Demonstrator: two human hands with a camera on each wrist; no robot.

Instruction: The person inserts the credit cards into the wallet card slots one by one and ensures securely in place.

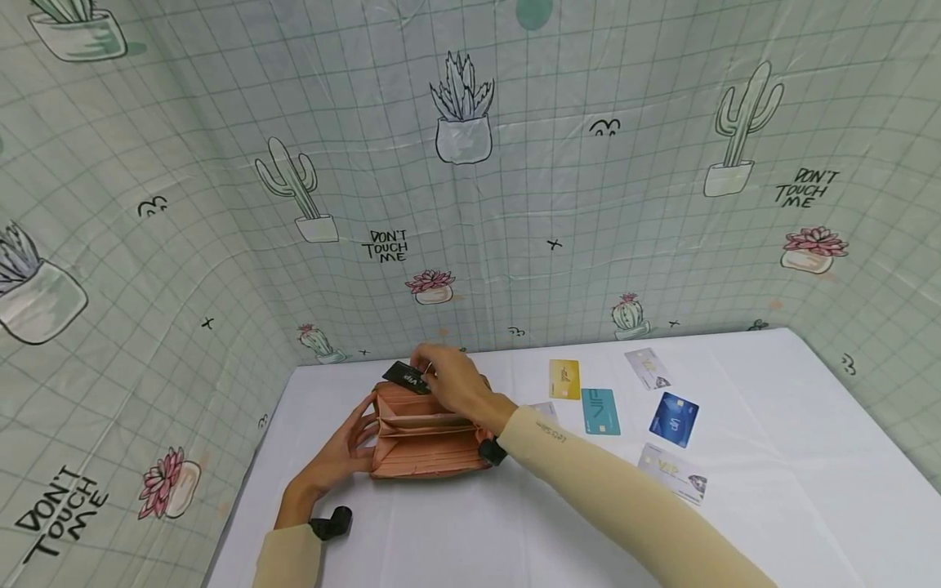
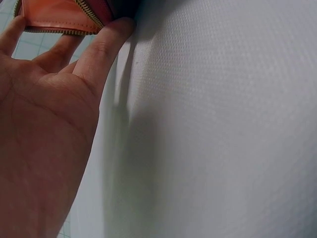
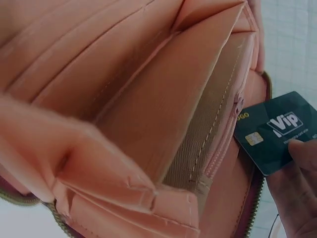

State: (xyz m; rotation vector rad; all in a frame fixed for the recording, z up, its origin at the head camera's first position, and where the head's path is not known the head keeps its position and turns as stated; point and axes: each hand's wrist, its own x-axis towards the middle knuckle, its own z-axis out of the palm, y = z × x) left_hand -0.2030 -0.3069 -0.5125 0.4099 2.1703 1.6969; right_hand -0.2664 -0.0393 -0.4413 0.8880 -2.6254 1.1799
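Observation:
A salmon-pink zip wallet (image 1: 430,465) lies spread open on the white table, its inner dividers and zipped pocket (image 3: 218,144) facing up in the right wrist view. My left hand (image 1: 334,456) grips the wallet's left end, thumb at the near side and fingers along the edge, beside the brass zip teeth (image 2: 59,32). Over the wallet's far side, my right hand (image 1: 457,382) pinches a dark green-black "Vip" card (image 3: 277,130) by one end. The card's other end overlaps the wallet's far inner panel, past the zipped pocket, in the right wrist view.
To the right lie a gold card (image 1: 564,380), a teal card (image 1: 600,412), a blue card (image 1: 674,420) and silver cards (image 1: 672,472), one partly hidden by the right arm. A grid-patterned cloth wall (image 1: 515,204) stands behind the table.

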